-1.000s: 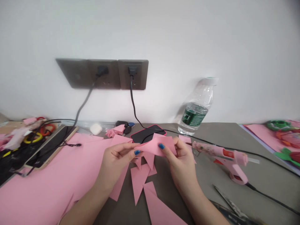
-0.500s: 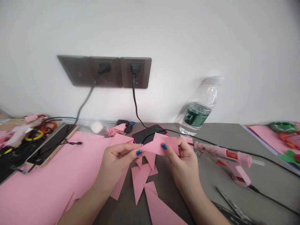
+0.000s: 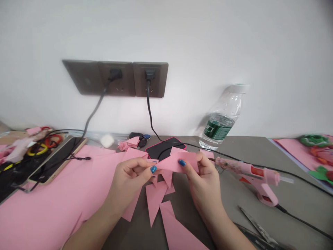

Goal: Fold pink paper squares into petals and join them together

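Both my hands hold one folded pink paper piece (image 3: 173, 162) above the grey table (image 3: 234, 194). My left hand (image 3: 131, 177) pinches its pointed left end between thumb and fingers. My right hand (image 3: 201, 178) grips its wider right end, thumb on top. Loose pink paper triangles (image 3: 156, 198) lie on the table just below the hands. A large pink sheet (image 3: 52, 201) covers the table to the left.
A pink glue gun (image 3: 251, 175) lies right of my right hand, its black cord running to a wall socket (image 3: 149, 79). Scissors (image 3: 256, 229) lie at the lower right. A water bottle (image 3: 221, 119), a red-edged phone (image 3: 162, 148), another phone (image 3: 56, 159) and craft clutter stand behind.
The view shifted slightly. My hands stay on the pink paper piece; the left fingers have curled in a little closer to its tip.
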Motion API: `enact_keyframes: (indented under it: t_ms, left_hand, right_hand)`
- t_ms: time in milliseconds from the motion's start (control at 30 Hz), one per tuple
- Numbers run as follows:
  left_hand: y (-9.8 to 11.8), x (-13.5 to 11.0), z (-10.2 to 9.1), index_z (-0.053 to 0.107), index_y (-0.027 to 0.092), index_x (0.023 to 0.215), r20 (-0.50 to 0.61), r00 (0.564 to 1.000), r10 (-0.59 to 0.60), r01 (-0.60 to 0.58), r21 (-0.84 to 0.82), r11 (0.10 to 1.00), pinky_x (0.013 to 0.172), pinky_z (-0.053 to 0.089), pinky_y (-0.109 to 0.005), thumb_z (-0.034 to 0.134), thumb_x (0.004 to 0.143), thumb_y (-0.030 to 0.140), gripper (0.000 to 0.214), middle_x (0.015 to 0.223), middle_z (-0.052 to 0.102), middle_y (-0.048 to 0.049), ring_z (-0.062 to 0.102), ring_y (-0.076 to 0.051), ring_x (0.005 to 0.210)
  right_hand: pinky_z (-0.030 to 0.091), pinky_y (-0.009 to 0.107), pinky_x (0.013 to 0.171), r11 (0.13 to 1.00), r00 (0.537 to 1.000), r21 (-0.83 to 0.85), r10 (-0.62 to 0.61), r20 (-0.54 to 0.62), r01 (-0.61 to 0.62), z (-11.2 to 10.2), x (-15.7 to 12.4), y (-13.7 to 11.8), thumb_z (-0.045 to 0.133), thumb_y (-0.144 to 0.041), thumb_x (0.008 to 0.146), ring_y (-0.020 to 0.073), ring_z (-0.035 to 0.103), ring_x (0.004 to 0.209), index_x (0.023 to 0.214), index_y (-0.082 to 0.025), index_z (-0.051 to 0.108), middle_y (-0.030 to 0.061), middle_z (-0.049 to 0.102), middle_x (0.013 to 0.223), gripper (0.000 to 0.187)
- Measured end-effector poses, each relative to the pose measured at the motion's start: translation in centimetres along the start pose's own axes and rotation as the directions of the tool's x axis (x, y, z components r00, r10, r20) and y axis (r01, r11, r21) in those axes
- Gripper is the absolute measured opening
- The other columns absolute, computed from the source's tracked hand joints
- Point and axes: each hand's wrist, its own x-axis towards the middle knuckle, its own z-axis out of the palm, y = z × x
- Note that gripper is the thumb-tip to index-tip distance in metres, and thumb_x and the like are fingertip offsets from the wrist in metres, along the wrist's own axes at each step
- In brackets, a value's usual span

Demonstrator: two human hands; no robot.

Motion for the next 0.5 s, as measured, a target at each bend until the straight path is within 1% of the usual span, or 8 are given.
enact_keyframes:
  t_ms: [200,433,500]
  left_hand:
    - [-0.05,0.10,-0.17,0.081,0.019,0.075,0.041,0.999,0.025,-0.026,0.018,1.000,0.060,0.063,-0.020,0.077,0.078,0.019,0.005,0.070,0.078,-0.0026,0.072,-0.014,0.060]
    - [0.20,-0.21,0.03,0.080,0.018,0.079,0.031,0.998,0.063,-0.064,0.053,0.997,0.063,0.064,-0.021,0.074,0.081,0.019,0.006,0.078,0.081,-0.0043,0.076,-0.017,0.068]
    - [-0.02,-0.17,-0.15,0.079,0.019,0.078,0.027,0.996,0.082,-0.083,0.032,0.996,0.063,0.063,-0.021,0.073,0.084,0.023,0.010,0.078,0.081,-0.0044,0.077,-0.018,0.071]
  right_hand:
    - [0.031,0.025,0.057,1.000,1.000,-0.006,0.006,0.000,-0.006,0.00,0.05,-0.01,0.078,-0.039,0.079,0.0127,0.040,0.060,0.065,-0.020,0.053,-0.0039,0.049,0.063,0.035]
    - [0.032,0.026,0.059,1.000,1.000,-0.023,0.017,-0.005,-0.017,-0.11,-0.06,-0.10,0.078,-0.040,0.080,0.0138,0.040,0.061,0.065,-0.020,0.054,-0.0039,0.048,0.064,0.035]
    - [0.033,0.026,0.059,0.999,0.999,-0.010,0.032,-0.014,-0.032,-0.13,0.00,-0.01,0.079,-0.042,0.079,0.0140,0.040,0.061,0.065,-0.021,0.053,-0.0041,0.047,0.064,0.036]
